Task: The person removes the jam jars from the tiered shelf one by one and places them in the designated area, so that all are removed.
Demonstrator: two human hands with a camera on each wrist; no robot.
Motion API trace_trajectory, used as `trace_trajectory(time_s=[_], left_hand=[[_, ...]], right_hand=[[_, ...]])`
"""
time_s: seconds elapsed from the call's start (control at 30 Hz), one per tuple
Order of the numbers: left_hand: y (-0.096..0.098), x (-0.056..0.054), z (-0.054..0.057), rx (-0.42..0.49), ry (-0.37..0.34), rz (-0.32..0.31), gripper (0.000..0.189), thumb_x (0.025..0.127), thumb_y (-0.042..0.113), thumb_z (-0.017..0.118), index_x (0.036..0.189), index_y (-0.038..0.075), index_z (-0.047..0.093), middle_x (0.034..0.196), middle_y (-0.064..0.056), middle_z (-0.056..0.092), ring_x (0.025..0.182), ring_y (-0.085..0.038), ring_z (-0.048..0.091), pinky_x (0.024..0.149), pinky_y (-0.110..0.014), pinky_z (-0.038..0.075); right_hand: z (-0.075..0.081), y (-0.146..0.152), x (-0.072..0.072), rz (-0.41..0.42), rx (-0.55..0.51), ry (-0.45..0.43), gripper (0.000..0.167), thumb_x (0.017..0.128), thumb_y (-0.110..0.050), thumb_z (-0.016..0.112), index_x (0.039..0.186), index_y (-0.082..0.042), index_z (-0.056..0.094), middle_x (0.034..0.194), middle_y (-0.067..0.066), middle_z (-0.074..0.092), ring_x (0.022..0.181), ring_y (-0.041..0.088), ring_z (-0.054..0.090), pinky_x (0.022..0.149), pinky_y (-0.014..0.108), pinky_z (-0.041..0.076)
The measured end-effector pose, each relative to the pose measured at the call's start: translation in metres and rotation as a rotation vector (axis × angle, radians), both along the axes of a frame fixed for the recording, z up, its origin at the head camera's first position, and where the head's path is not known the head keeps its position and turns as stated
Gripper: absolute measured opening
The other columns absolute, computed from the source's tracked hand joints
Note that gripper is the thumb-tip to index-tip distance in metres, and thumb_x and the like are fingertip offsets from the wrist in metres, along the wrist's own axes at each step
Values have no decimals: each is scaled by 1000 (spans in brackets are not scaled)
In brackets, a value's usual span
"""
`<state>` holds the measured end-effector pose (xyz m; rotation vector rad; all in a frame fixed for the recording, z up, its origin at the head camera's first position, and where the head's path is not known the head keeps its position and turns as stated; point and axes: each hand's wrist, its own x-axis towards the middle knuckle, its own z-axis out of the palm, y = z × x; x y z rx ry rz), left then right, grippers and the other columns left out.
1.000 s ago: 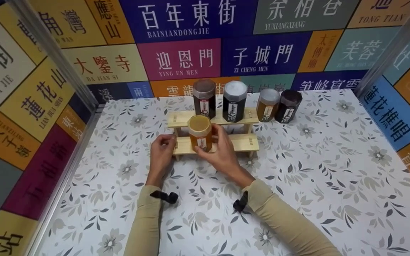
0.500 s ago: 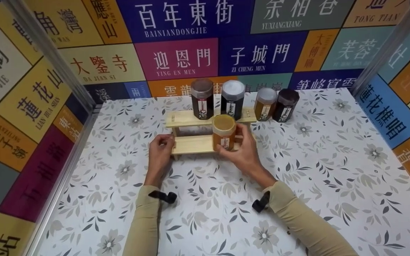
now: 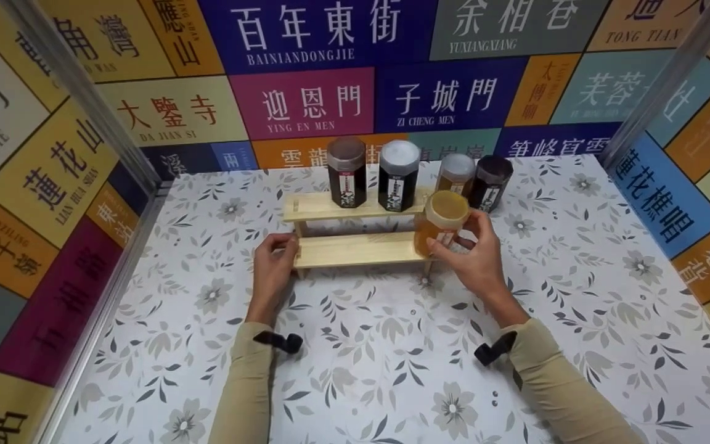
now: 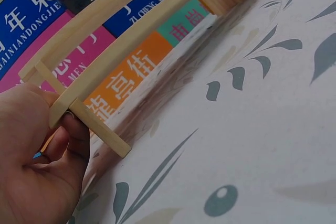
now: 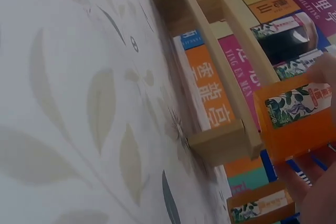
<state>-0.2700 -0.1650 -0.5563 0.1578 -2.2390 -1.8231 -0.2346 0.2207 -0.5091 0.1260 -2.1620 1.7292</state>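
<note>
Sleeves: khaki sleeves (image 3: 244,370), a black strap (image 3: 281,341) at each wrist.
Worktop: white, leaf-and-flower print, worktop (image 3: 355,394) carries everything.
Left hand: left hand (image 3: 272,262) grips left end of the stand's lower tier, fingers curled at the board end; probably steadying it, since the frame looks light.
Right hand: right hand (image 3: 477,253) grasps the amber jar from its right side, thumb in front; side hold likely keeps jar upright, lid and part of label unblocked.
Held jar: amber jar (image 3: 432,233), faceted, yellowish lid on, at right end of lower tier. About upright. Can't tell if its base bears on the board. Orange-amber filling; thick or runny, can't tell.
Stand: pale wooden stand (image 3: 355,249), two tiers, back one higher; stepped so a rear row should show over a front one, presumably.
Upper tier: brown-lidded jar (image 3: 346,172) and grey-lidded jar (image 3: 399,176), upright, apart, labels forward, likely for reading. Both lidded, contents dark.
Beside stand, right: small amber jar (image 3: 456,168), grey lid, amber inside, partly behind the held one; dark-lidded jar (image 3: 489,183) next to it, dark inside. Both look to be on the worktop, off the stand.
Backdrop: coloured sign panels (image 3: 306,102), Chinese characters plus pinyin.
</note>
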Motion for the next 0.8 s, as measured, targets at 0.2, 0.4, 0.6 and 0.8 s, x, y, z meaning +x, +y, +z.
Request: trace_trajectory(time_s=[0.2, 0.4, 0.6, 0.8], left_hand=[[0, -1, 0, -7, -13, 8, 22, 104, 20, 71, 117, 2, 74, 110, -13, 69, 101, -20, 65, 82, -21, 53], [1, -1, 0, -6, -25, 7, 22, 105, 22, 71, 118, 4, 74, 111, -13, 69, 101, -19, 65, 81, -20, 54], [1, -1, -2, 4, -28, 11, 23, 105, 24, 72, 117, 5, 74, 110, -13, 69, 99, -20, 64, 80, -20, 52], [1, -1, 0, -4, -20, 7, 21, 104, 22, 72, 117, 5, 75, 109, -12, 69, 99, -19, 63, 81, -20, 52]], right_hand=[[-1, 27, -3, -82, -1, -18, 75, 84, -11, 93, 146, -7, 51, 134, 1, 60, 124, 14, 60, 103, 30, 58], [-9, 52, -9, -143, 32, -119, 80, 86, -27, 94, 150, -10, 48, 142, 7, 59, 128, 18, 58, 110, 47, 55], [-15, 70, -14, -153, 106, -318, 93, 87, -41, 92, 156, -9, 39, 155, 14, 51, 142, 29, 53, 119, 48, 48], [-17, 84, -19, -170, 186, -337, 100, 88, -46, 90, 161, -7, 33, 160, 19, 48, 147, 35, 50, 122, 52, 46]])
